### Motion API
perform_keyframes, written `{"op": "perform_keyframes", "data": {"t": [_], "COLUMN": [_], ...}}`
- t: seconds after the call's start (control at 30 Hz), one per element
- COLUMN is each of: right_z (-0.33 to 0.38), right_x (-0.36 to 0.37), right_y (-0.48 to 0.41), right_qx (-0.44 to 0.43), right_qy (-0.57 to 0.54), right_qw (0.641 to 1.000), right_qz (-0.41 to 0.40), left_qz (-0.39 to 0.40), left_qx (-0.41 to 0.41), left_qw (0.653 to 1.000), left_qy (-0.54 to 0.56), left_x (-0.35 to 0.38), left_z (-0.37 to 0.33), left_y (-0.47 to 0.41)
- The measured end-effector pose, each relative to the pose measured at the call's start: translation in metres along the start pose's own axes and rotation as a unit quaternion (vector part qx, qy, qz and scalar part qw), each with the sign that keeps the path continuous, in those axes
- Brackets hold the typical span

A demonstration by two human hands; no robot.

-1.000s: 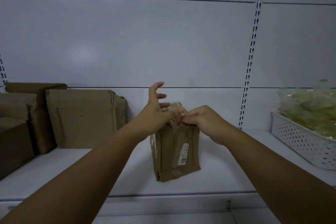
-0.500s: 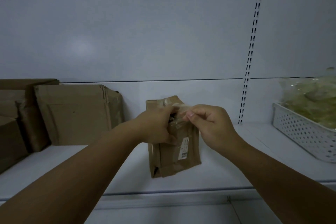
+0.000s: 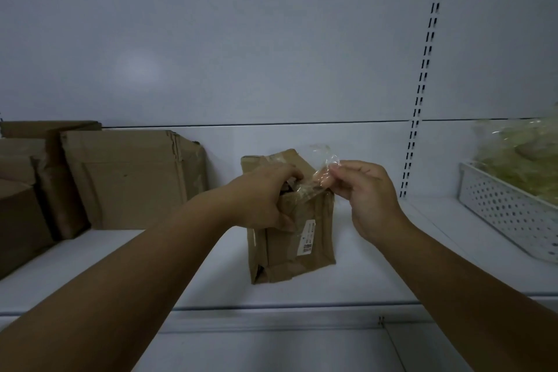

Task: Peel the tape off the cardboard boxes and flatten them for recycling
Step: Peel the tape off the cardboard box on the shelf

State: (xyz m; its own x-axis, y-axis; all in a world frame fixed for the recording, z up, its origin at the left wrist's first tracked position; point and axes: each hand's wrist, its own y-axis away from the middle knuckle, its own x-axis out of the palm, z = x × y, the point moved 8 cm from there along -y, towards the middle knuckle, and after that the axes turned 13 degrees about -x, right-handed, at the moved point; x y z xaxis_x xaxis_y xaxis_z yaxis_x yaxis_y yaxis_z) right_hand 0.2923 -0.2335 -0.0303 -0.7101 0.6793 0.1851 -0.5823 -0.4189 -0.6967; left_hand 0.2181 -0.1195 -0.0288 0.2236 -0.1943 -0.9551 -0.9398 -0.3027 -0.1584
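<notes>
A small brown cardboard box (image 3: pixel 297 246) with a white label stands upright on the white shelf (image 3: pixel 377 269). My left hand (image 3: pixel 259 199) grips its upper left part and holds it steady. My right hand (image 3: pixel 367 193) pinches a strip of clear tape (image 3: pixel 320 166) between thumb and fingers, just right of the box top. The tape is lifted off the top flap and curls upward, its lower end still stuck near the top edge. My left hand hides part of the box front.
Several larger brown cardboard boxes (image 3: pixel 129 178) lean against the back wall at the left. A white perforated basket (image 3: pixel 507 220) with a clear bag of pale green stuff (image 3: pixel 519 154) sits at the right. A slotted upright (image 3: pixel 422 75) runs up the wall.
My left hand went from open fingers at the box top to a grip on the box. My right hand pulled the tape up and to the right, off the top flap.
</notes>
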Motion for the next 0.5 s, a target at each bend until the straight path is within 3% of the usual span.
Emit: {"op": "perform_keyframes", "data": {"t": [0.23,0.37,0.5], "right_z": [-0.013,-0.002,0.008], "right_x": [-0.008,-0.005,-0.024], "right_y": [-0.013,-0.014,-0.012], "right_qx": [0.078,0.090,0.117], "right_qy": [-0.022,-0.025,0.033], "right_qw": [0.996,0.991,0.970], "right_qz": [-0.024,0.097,0.212], "left_qz": [0.042,0.070,0.022], "left_qx": [0.014,0.021,0.085], "left_qw": [0.999,0.996,0.995], "left_qy": [0.004,0.050,0.044], "left_x": [0.003,0.006,-0.008], "left_z": [-0.002,-0.002,-0.014], "left_y": [-0.002,0.000,0.006]}}
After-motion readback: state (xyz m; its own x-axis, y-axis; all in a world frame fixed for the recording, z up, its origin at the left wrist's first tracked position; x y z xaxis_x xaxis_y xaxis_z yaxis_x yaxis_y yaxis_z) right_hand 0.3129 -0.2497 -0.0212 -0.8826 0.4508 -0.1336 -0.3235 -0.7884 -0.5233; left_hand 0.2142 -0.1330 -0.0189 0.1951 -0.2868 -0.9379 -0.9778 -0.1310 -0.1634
